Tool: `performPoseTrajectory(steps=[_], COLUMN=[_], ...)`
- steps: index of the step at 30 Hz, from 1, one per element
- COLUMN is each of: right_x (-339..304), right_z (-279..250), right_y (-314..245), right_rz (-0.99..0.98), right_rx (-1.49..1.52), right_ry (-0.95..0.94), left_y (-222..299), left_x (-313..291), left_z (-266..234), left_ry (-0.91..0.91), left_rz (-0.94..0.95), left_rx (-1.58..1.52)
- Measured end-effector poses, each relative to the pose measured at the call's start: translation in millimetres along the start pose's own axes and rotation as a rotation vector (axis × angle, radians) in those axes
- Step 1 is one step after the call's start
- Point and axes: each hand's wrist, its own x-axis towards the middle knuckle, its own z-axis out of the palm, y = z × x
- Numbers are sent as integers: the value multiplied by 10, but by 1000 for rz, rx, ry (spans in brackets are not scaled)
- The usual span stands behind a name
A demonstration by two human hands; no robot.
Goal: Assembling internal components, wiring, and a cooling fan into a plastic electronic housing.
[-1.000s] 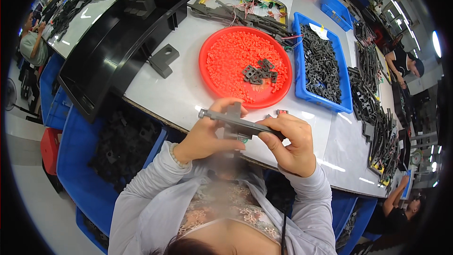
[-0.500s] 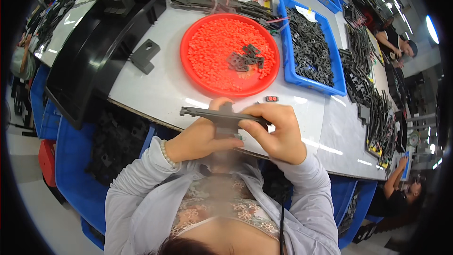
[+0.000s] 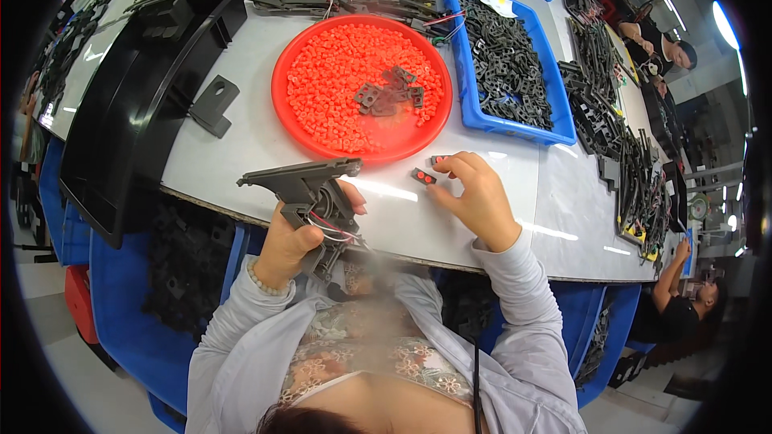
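My left hand (image 3: 293, 245) is wrapped round a dark grey plastic housing (image 3: 301, 181), which has a long bar on top and thin red and white wires at its lower side. Above the table front, my right hand (image 3: 479, 199) has thumb and index fingertips at the end of a small black block (image 3: 424, 177) with two red inserts, seemingly pinching it. Just behind lies a similar block (image 3: 439, 160), partly covered by the index finger. A round red tray (image 3: 281, 108) of small red plugs stands beyond, with several dark pieces on top.
A blue bin (image 3: 470, 104) full of small black parts stands right of the tray. On the left are a long black trough (image 3: 104, 137) and a loose grey bracket (image 3: 215, 106). Wired assemblies (image 3: 354, 2) lie at the back. Two other people work at far right.
My right hand has left the housing and moved to the small blocks on the table. My left hand has tilted the housing and moved it left, so its wires show.
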Motion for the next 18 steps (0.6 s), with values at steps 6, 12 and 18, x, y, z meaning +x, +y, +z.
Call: performPoseTrajectory(steps=[6,12,18], right_x=[-26,-79,-63], right_z=[143,223,68], right_y=[-78,-15,-376], right_rz=[-62,-44,-43], right_rx=[-43,71,395], right_ry=[13,66,68], left_y=[-26,151,320], left_x=[-37,31,19], left_z=[64,-24,10], left_ry=[22,-209,-210], left_rz=[-68,324,333], left_rx=[-101,602,754])
